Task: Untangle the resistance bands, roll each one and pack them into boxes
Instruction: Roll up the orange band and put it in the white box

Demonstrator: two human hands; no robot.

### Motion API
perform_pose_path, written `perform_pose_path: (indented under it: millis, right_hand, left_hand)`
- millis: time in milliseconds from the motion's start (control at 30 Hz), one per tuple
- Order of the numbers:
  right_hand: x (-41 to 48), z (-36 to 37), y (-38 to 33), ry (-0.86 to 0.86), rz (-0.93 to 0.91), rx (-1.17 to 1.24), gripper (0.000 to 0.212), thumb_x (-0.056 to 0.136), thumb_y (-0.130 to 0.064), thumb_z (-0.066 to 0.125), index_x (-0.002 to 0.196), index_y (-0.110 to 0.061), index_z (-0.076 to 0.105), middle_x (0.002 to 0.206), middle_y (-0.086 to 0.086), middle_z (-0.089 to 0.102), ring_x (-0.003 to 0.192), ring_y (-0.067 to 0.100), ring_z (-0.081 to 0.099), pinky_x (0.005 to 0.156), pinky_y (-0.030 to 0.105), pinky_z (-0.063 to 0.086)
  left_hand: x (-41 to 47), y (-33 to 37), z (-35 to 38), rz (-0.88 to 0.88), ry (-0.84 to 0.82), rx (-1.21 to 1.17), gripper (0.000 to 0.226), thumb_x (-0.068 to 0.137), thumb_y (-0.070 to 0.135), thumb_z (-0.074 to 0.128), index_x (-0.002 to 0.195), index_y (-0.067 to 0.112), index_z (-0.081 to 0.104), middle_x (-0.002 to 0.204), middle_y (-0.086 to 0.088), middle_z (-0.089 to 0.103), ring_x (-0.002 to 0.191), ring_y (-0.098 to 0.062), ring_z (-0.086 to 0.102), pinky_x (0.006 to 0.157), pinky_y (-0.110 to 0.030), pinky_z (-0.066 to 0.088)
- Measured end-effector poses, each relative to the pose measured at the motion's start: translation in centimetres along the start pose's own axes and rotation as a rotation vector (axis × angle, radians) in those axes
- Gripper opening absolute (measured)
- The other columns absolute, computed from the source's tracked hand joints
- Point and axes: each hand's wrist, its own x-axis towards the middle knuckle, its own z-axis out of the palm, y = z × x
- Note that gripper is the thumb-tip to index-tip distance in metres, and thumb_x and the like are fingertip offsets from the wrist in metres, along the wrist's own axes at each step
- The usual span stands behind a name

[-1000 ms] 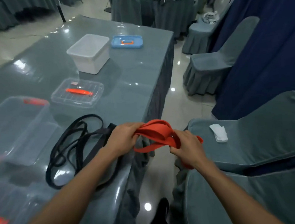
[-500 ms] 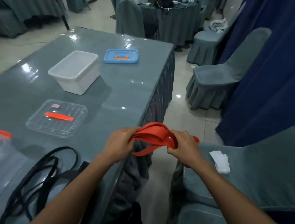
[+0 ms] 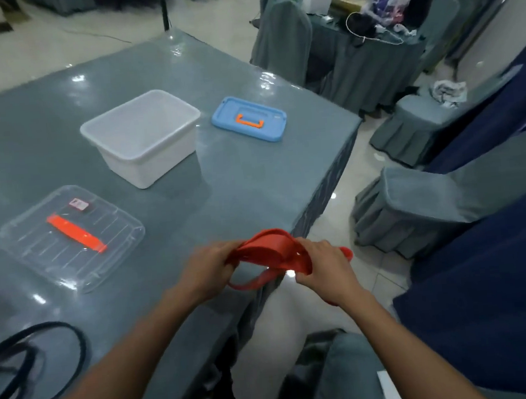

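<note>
Evidently mid-roll, the left hand [image 3: 209,269] and the right hand [image 3: 323,267] are each gripping the partly coiled red band [image 3: 269,249] above the right edge of the tabletop [image 3: 247,184], and the next move is likely calling for tighter winding before packing into the white box [image 3: 141,136].

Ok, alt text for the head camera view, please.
A left hand and right hand grip a red resistance band at the edge of a grey table. On it sit an open white box, a blue lid, a clear lid and black bands.
</note>
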Motion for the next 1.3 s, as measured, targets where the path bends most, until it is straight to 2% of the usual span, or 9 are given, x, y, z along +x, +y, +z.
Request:
perform_pose_path:
  millis: [233, 367, 467, 633, 833, 933, 1033, 1200, 1300]
  right_hand:
    - [10.1, -1.0, 2.9, -0.066, -0.083, -0.022, 0.057, 0.071, -0.04, 0.065, 0.126, -0.039, 0.05, 0.108, -0.013, 0.065, 0.099, 0.018, 0.056, 0.078, 0.031, 0.042]
    - [17.1, 0.4, 3.4, -0.118, -0.226, -0.037, 0.06, 0.069, -0.039, 0.067, 0.126, -0.033, 0.052, 0.109, -0.008, 0.067, 0.098, 0.023, 0.058, 0.08, 0.032, 0.042]
    - [23.1, 1.6, 3.6, -0.183, -0.336, -0.031, 0.062, 0.068, -0.043, 0.066, 0.127, -0.032, 0.051, 0.109, -0.005, 0.068, 0.099, 0.026, 0.059, 0.083, 0.036, 0.045]
    - [33.5, 2.1, 3.0, -0.231, -0.538, 0.052, 0.069, 0.065, -0.046, 0.058, 0.133, -0.032, 0.051, 0.112, -0.003, 0.069, 0.1, 0.027, 0.061, 0.088, 0.039, 0.048]
    - [41.5, 3.4, 0.9, -0.239, -0.755, 0.054, 0.076, 0.065, -0.043, 0.06, 0.138, -0.026, 0.05, 0.119, 0.001, 0.067, 0.109, 0.028, 0.06, 0.095, 0.043, 0.046]
    - [42.6, 4.9, 0.2, -0.32, -0.857, -0.016, 0.078, 0.069, -0.038, 0.071, 0.141, -0.022, 0.049, 0.123, 0.004, 0.066, 0.114, 0.03, 0.058, 0.1, 0.043, 0.042]
    - [42.6, 6.5, -0.1, -0.375, -0.963, -0.153, 0.081, 0.072, -0.038, 0.072, 0.147, -0.023, 0.043, 0.134, 0.002, 0.06, 0.125, 0.029, 0.051, 0.111, 0.044, 0.032]
    - [42.8, 6.8, 0.4, -0.38, -0.994, -0.169, 0.085, 0.076, -0.046, 0.073, 0.15, -0.023, 0.037, 0.147, 0.001, 0.049, 0.135, 0.026, 0.043, 0.116, 0.044, 0.029]
    - [43.3, 6.3, 1.2, -0.376, -0.979, -0.155, 0.079, 0.081, -0.044, 0.07, 0.15, -0.021, 0.039, 0.152, 0.003, 0.044, 0.141, 0.025, 0.039, 0.116, 0.042, 0.03]
  left_hand:
    - [6.3, -1.7, -1.1, -0.068, 0.056, 0.011, 0.056, 0.08, 0.014, 0.072, 0.133, 0.03, 0.063, 0.124, 0.003, 0.071, 0.111, -0.024, 0.065, 0.088, -0.027, 0.047]
    - [8.7, -4.3, -1.8, -0.178, 0.112, 0.021, 0.058, 0.074, 0.024, 0.066, 0.132, 0.03, 0.064, 0.119, 0.002, 0.072, 0.107, -0.024, 0.068, 0.086, -0.029, 0.051]
    - [10.8, -5.9, -2.5, -0.264, 0.121, 0.038, 0.057, 0.077, 0.028, 0.063, 0.134, 0.036, 0.06, 0.126, 0.009, 0.069, 0.115, -0.018, 0.064, 0.091, -0.029, 0.051]
    - [15.3, -6.9, -5.3, -0.389, 0.213, 0.077, 0.06, 0.075, 0.02, 0.065, 0.131, 0.04, 0.059, 0.118, 0.016, 0.07, 0.109, -0.011, 0.064, 0.088, -0.029, 0.051]
    - [17.5, -8.3, -6.2, -0.614, 0.267, 0.211, 0.061, 0.077, 0.026, 0.067, 0.137, 0.03, 0.056, 0.13, 0.007, 0.064, 0.116, -0.022, 0.059, 0.099, -0.032, 0.045]
    - [17.0, -8.1, -5.2, -0.805, 0.172, 0.232, 0.07, 0.078, 0.035, 0.068, 0.145, 0.03, 0.048, 0.146, 0.003, 0.053, 0.131, -0.026, 0.051, 0.104, -0.036, 0.043]
    - [16.5, -8.0, -3.5, -0.927, 0.072, 0.24, 0.081, 0.083, 0.039, 0.071, 0.154, 0.026, 0.034, 0.162, -0.003, 0.03, 0.148, -0.027, 0.03, 0.116, -0.041, 0.033]
    - [16.5, -7.7, -2.2, -0.891, 0.081, 0.273, 0.095, 0.085, 0.051, 0.068, 0.159, 0.028, 0.014, 0.168, 0.0, 0.005, 0.155, -0.021, 0.003, 0.121, -0.044, 0.018]
    - [16.4, -7.4, -1.1, -0.805, 0.085, 0.35, 0.094, 0.084, 0.051, 0.067, 0.159, 0.029, 0.015, 0.167, 0.003, 0.012, 0.155, -0.02, 0.008, 0.122, -0.047, 0.019]
